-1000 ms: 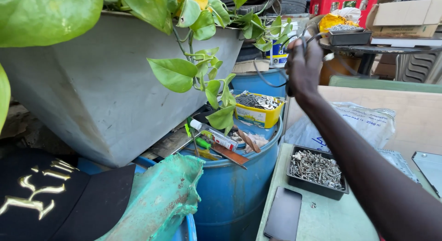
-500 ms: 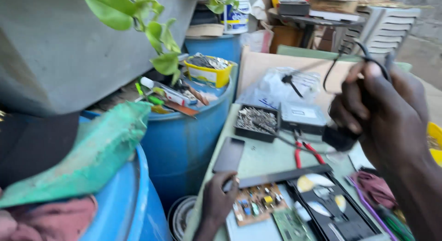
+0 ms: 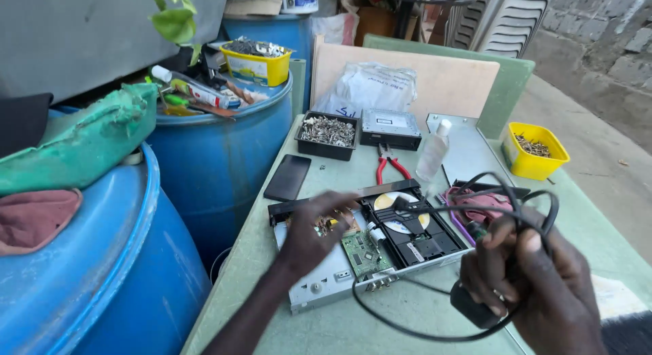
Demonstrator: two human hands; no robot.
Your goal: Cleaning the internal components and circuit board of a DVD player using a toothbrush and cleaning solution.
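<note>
Head view: nearest, the right hand (image 3: 536, 287) has its grip pinching a coiled black cable (image 3: 502, 199) and its plug, just right of the opened disc player (image 3: 380, 243). The left hand (image 3: 316, 229), fingers spread, rests on the player's left circuit board. Beyond the player lie red pliers (image 3: 390, 168) and a screw tray (image 3: 329, 134) on the table (image 3: 407, 321).

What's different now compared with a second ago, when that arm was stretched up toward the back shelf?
The right hand came down from the back shelf to just above the table, gripping a coiled black cable with its plug. The left hand, earlier out of sight, now rests on the opened disc player. The phone, red pliers and black tray of screws stayed put.
</note>
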